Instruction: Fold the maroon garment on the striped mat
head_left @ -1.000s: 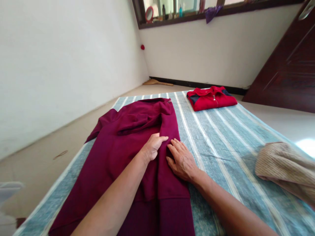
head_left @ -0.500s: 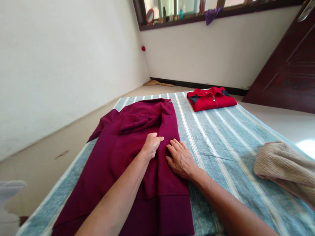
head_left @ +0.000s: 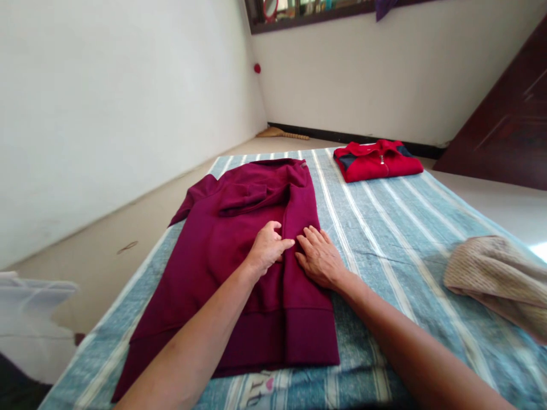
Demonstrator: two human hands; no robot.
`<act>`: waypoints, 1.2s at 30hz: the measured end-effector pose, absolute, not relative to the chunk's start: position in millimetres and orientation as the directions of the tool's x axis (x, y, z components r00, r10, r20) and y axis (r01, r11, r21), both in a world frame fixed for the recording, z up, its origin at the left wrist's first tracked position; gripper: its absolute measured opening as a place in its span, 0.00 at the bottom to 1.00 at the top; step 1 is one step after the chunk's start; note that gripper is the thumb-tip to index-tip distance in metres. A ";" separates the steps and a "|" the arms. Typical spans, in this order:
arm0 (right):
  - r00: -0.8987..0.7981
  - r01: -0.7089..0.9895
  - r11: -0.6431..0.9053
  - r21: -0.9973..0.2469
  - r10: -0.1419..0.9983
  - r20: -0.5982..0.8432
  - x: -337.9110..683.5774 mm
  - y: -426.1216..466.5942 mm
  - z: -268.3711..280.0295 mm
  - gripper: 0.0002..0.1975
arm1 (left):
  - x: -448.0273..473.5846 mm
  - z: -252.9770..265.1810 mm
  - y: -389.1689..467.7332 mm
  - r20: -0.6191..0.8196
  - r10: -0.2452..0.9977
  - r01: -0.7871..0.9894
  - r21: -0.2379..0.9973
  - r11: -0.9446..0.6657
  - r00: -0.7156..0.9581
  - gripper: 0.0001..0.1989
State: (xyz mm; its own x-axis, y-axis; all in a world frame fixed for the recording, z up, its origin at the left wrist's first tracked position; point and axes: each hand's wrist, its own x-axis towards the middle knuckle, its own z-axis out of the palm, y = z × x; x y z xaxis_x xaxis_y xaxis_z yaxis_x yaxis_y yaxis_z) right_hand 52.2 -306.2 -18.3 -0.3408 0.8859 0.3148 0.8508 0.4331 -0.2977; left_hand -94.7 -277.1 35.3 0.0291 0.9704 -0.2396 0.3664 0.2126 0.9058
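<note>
Across the left half of the striped blue sheet (head_left: 393,245) lies a maroon sweatshirt (head_left: 239,250), its right side folded over in a long strip. Near the far right corner sits a folded red jacket (head_left: 397,166); by the right edge, a crumpled beige garment (head_left: 491,270). The person's right hand (head_left: 321,259) rests on that strip, grip open; the left hand (head_left: 265,249) touches the fold, but I can't tell whether its grip pinches fabric.

Room in a home: folded jacket (head_left: 378,162) on striped cloth (head_left: 399,225), broom (head_left: 282,134) on floor (head_left: 96,267), mirror (head_left: 270,7) at window (head_left: 314,19), panelled door (head_left: 502,128).
</note>
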 end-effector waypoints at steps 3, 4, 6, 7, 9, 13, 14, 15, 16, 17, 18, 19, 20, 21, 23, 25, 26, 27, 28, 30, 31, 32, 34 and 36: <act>-0.352 0.851 0.440 -0.288 0.883 0.309 54.2 -306.6 -18.2 0.18 | -95.3 39.1 -288.6 -0.311 0.948 0.392 0.881 0.264 0.061 0.34; -0.354 0.850 0.441 -0.287 0.883 0.308 55.0 -306.5 -18.5 0.19 | -95.4 40.1 -291.3 -0.335 0.940 0.384 0.879 0.284 0.072 0.36; -0.358 0.847 0.444 -0.294 0.884 0.302 56.8 -305.9 -19.6 0.19 | -96.1 42.5 -295.9 -0.377 0.920 0.335 0.885 0.325 0.104 0.39; -0.360 0.844 0.445 -0.301 0.884 0.299 57.6 -305.4 -20.3 0.19 | -96.4 43.9 -298.1 -0.399 0.908 0.300 0.888 0.348 0.129 0.38; -0.361 0.839 0.447 -0.311 0.884 0.297 58.8 -304.4 -21.6 0.19 | -96.9 46.7 -302.8 -0.445 0.875 0.249 0.884 0.395 0.192 0.29; -0.356 0.842 0.443 -0.307 0.885 0.300 59.2 -303.5 -23.4 0.18 | -96.6 49.2 -313.7 -0.472 0.847 0.303 0.867 0.395 0.245 0.14; -0.356 0.842 0.443 -0.307 0.885 0.301 59.1 -303.6 -23.5 0.18 | -96.6 49.0 -316.2 -0.460 0.853 0.318 0.870 0.377 0.248 0.14; -0.356 0.841 0.444 -0.310 0.884 0.303 59.0 -303.8 -23.6 0.18 | -97.0 48.5 -318.3 -0.451 0.855 0.320 0.874 0.365 0.257 0.15; -0.356 0.838 0.446 -0.313 0.883 0.306 58.9 -304.0 -23.7 0.18 | -97.6 47.9 -320.0 -0.450 0.851 0.312 0.877 0.364 0.270 0.15; -0.355 0.837 0.447 -0.316 0.882 0.309 58.9 -304.3 -23.6 0.18 | -98.6 47.1 -321.3 -0.459 0.841 0.297 0.877 0.378 0.285 0.15; -0.352 0.836 0.447 -0.320 0.882 0.312 58.9 -304.6 -23.5 0.18 | -99.8 46.1 -322.3 -0.478 0.825 0.275 0.872 0.404 0.301 0.14; -0.350 0.835 0.445 -0.323 0.883 0.313 59.0 -304.8 -23.4 0.18 | -101.0 45.1 -323.0 -0.499 0.809 0.254 0.864 0.436 0.311 0.13; -0.350 0.834 0.445 -0.325 0.883 0.312 59.0 -305.1 -23.3 0.18 | -102.2 43.9 -323.7 -0.518 0.796 0.235 0.854 0.463 0.314 0.13; -0.350 0.834 0.445 -0.326 0.884 0.310 58.9 -305.3 -23.1 0.18 | -103.1 42.5 -324.4 -0.530 0.788 0.220 0.847 0.483 0.313 0.13; -0.349 0.837 0.442 -0.323 0.885 0.308 58.7 -305.6 -22.9 0.18 | -103.9 39.5 -326.2 -0.529 0.796 0.204 0.849 0.488 0.296 0.14; -0.351 0.839 0.444 -0.315 0.884 0.309 58.5 -305.7 -22.8 0.18 | -103.2 36.6 -328.8 -0.495 0.830 0.201 0.867 0.455 0.257 0.15; -0.353 0.839 0.445 -0.313 0.883 0.309 58.5 -305.6 -22.9 0.17 | -102.6 35.5 -330.3 -0.474 0.846 0.193 0.878 0.437 0.242 0.16; -0.355 0.839 0.446 -0.313 0.883 0.307 58.5 -305.5 -23.0 0.17 | -102.1 34.9 -332.0 -0.457 0.859 0.179 0.888 0.424 0.232 0.17; -0.357 0.837 0.447 -0.314 0.883 0.304 58.6 -305.4 -23.1 0.17 | -101.8 34.6 -333.7 -0.447 0.865 0.162 0.893 0.419 0.228 0.19; -0.358 0.836 0.446 -0.320 0.885 0.299 58.9 -305.1 -23.3 0.17 | -101.9 35.2 -337.2 -0.451 0.861 0.125 0.892 0.434 0.234 0.26; -0.359 0.836 0.446 -0.320 0.885 0.298 59.1 -304.9 -23.3 0.17 | -102.4 35.7 -339.0 -0.453 0.860 0.112 0.891 0.440 0.234 0.29; -0.360 0.836 0.448 -0.318 0.884 0.298 59.2 -304.9 -23.4 0.17 | -103.0 35.9 -340.8 -0.449 0.864 0.111 0.894 0.435 0.229 0.33; -0.363 0.838 0.450 -0.309 0.882 0.302 59.3 -304.9 -23.3 0.17 | -104.7 35.0 -344.3 -0.400 0.893 0.150 0.915 0.375 0.208 0.40; -0.365 0.842 0.451 -0.297 0.880 0.302 59.2 -305.1 -22.9 0.17 | -106.3 32.3 -348.0 -0.297 0.938 0.257 0.934 0.247 0.178 0.41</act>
State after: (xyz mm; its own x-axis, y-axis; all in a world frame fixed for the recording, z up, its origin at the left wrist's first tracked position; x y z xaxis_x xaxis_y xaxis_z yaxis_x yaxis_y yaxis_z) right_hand 59.2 -305.1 -22.9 -0.3653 0.8804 0.3024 0.8416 0.4512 -0.2970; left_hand -106.3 -348.0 32.3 0.1784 0.9380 -0.2972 0.2571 0.2471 0.9343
